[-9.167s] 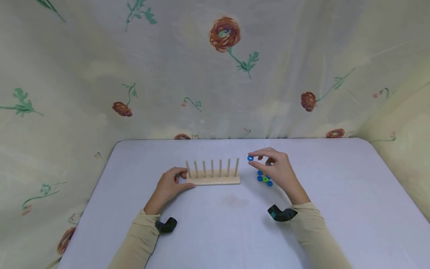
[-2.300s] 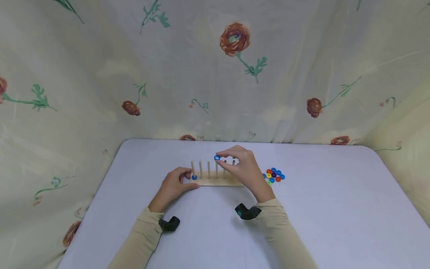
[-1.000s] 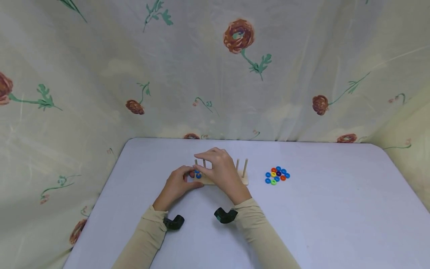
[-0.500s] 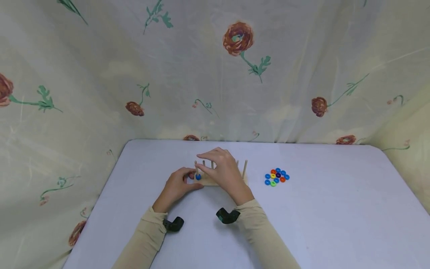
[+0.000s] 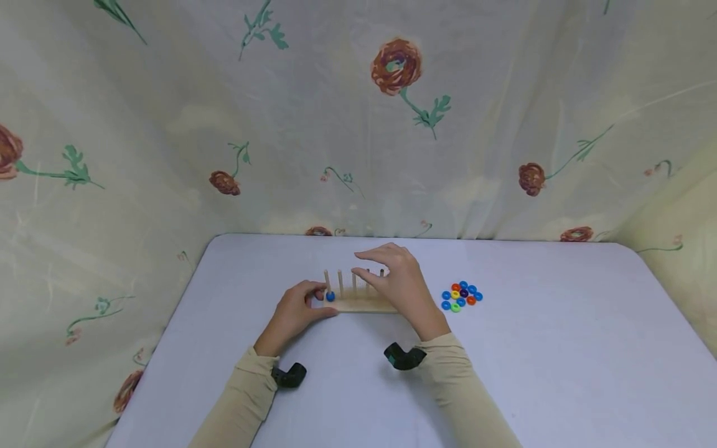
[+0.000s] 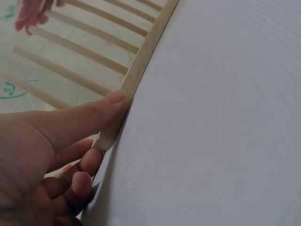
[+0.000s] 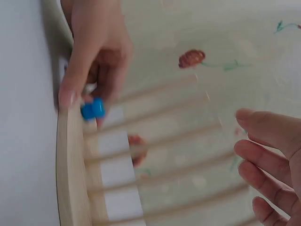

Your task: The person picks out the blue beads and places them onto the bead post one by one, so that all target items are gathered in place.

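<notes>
My left hand [image 5: 294,314] grips the left end of a wooden peg rack [image 5: 364,305], thumb along its front edge and fingers behind. Upright pegs stand in a row along the base. Two blue rings [image 7: 92,108] sit stacked low on the leftmost peg, beside the left thumb; in the head view these blue rings [image 5: 330,297] look like one lump. Over the right part of the rack hovers my right hand [image 5: 400,286], thumb and fingers apart with nothing between them. It hides the rightmost pegs in the head view.
A loose cluster of small rings, blue, orange, yellow, green and a dark purple ring [image 5: 463,293], lies on the white table [image 5: 560,348] right of the rack. Behind the table hangs a flowered curtain [image 5: 291,124].
Earlier the right hand carried one blue ring, then another, leftward to the leftmost peg. It has let go of the second there and moved back right. The left hand keeps its grip.
</notes>
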